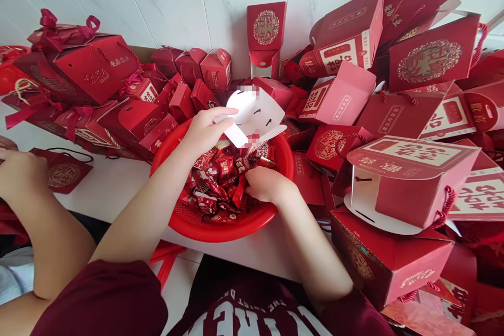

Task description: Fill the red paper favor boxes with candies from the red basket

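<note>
A red plastic basket (220, 234) stands in front of me, heaped with red-wrapped candies (220, 178). Above its far side, my left hand (208, 128) is closed on an opened gift box (260, 115), whose white inside faces up. The box tilts over the candies. Down among the candies at the basket's right side is my right hand (265, 184). Its fingers are curled and partly hidden, so what they hold, if anything, I cannot make out.
Closed red boxes with ribbons (90, 68) pile up at the left. Open red boxes (409, 184) crowd the right side and back. A co-worker's hand (19, 168) is at the left edge, near a small red bag (65, 173). A tiled wall (169, 0) rises behind.
</note>
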The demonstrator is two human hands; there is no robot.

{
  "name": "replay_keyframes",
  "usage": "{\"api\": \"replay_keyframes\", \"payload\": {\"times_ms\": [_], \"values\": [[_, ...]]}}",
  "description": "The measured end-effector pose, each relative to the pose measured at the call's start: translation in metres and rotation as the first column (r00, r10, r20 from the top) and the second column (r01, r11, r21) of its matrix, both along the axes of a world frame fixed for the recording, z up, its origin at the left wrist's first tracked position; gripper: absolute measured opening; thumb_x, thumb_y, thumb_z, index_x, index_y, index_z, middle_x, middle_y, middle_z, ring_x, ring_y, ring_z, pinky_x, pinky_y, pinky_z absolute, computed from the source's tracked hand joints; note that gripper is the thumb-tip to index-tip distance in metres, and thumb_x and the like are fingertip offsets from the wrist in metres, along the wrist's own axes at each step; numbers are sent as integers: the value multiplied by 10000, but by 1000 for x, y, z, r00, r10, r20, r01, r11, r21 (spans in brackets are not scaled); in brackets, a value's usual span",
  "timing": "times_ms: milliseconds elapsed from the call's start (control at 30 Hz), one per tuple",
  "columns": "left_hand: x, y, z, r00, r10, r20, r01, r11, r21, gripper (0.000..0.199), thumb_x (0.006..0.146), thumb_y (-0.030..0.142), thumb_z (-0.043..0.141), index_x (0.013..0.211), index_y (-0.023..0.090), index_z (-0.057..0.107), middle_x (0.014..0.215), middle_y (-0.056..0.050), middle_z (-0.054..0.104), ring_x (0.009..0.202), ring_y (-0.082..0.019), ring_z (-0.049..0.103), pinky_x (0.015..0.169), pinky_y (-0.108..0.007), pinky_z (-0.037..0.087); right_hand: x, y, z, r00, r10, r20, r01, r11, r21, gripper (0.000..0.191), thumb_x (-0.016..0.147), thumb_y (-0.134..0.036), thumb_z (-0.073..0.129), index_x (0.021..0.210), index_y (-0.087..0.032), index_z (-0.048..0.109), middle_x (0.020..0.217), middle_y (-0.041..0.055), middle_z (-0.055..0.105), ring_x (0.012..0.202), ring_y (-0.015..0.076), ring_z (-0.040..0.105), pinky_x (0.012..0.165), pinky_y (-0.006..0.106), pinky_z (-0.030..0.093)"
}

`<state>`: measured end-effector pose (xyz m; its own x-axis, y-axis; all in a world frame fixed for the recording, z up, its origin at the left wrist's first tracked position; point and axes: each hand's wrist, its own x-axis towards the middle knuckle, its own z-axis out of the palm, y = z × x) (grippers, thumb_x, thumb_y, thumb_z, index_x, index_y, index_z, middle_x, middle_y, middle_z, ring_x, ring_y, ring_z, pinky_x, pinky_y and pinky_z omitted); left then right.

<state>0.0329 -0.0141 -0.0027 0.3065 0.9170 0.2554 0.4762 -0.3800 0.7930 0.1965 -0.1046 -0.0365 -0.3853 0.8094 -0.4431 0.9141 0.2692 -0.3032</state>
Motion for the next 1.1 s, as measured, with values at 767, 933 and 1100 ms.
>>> {"api": "replay_keyframes", "payload": {"times_ms": [767,933,1100], "values": [[1,-5,4,998,-18,53,19,1000,-10,382,849,327,612,1174,178,747,1273,-51,707,1191,-257,628,1061,-355,455,34,-22,36,273,-5,-962,24,1000,1,188,898,-230,683,1079,-187,652,1030,31,673,814,121,634,722,242,546],[0,-4,4,997,-36,71,38,999,-26,398,849,345,616,1178,159,741,1249,-66,717,1156,-261,652,1027,-355,484,24,-21,33,81,-171,-982,28,985,-169,274,929,-341,665,1162,-201,634,1061,30,648,653,68,563,621,221,535],[-1,-3,3,998,-44,40,44,999,4,383,864,346,603,1182,184,739,1273,-46,707,1221,-255,625,1065,-349,456,24,-18,33,82,-157,-984,94,984,-150,282,937,-355,656,1166,-191,658,1012,26,663,668,76,517,619,208,504]]}}
